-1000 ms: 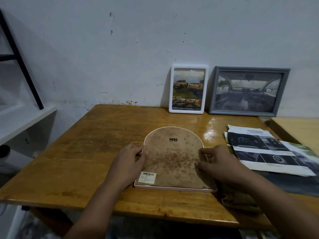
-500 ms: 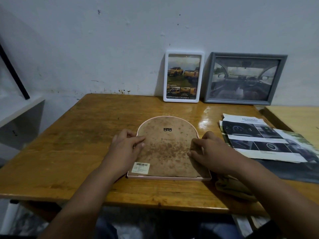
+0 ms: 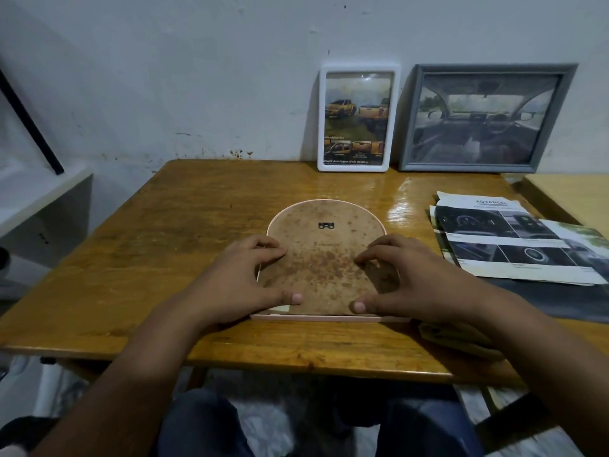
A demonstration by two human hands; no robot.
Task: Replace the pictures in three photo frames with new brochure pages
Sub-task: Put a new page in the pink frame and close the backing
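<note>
Arched frame [image 3: 324, 258] face down on bench [image 3: 164, 258], under both hands: left hand [image 3: 245, 285], right hand [image 3: 400, 282], fingers [image 3: 270, 250] spread, pressing its backing, clasping nothing.

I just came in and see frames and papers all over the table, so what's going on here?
A person is working on an arch-shaped pink frame lying face down on the wooden table. The left hand and right hand both press on its stained brown backing board. Two frames lean against the wall, a white one and a grey one, both holding car pictures. Brochure pages lie to the right.
</note>
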